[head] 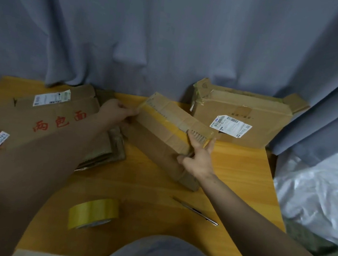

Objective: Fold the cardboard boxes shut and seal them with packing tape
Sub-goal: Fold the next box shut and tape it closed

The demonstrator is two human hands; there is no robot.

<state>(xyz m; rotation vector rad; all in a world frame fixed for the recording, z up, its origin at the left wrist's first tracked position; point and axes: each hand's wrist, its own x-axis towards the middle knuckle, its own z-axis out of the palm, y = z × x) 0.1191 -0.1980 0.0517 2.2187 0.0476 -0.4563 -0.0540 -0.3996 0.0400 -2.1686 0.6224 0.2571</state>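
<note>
Middle box (159, 139): closed carton lying slantwise at the centre of the desk (241, 175). A yellow tape strip (173, 128) runs along its top, and the print on top is too blurred to read.
Left hand (116, 111): fingers curled, pinching the far left end of the middle box.
Right hand (198, 157): fingers straight and together, laid flat on the taped right end, with the thumb spread against the near face.
Tape roll (93, 213): yellow, on the desk near the person, apart from both hands.
Metal tool (195, 210): slim and silver, right of the tape roll. Its kind cannot be told.
Left carton (42, 121): flattened, with large red Chinese characters, a white barcode label and a small numbered sticker. The fine print is illegible.
Rear box (240, 115): back right, end flaps raised, with a white barcoded shipping label on its front.
Desk surface: orange-yellow wood grain.
Room: grey-blue curtain (172, 36) behind, white plastic sheet (317, 192) at right.
</note>
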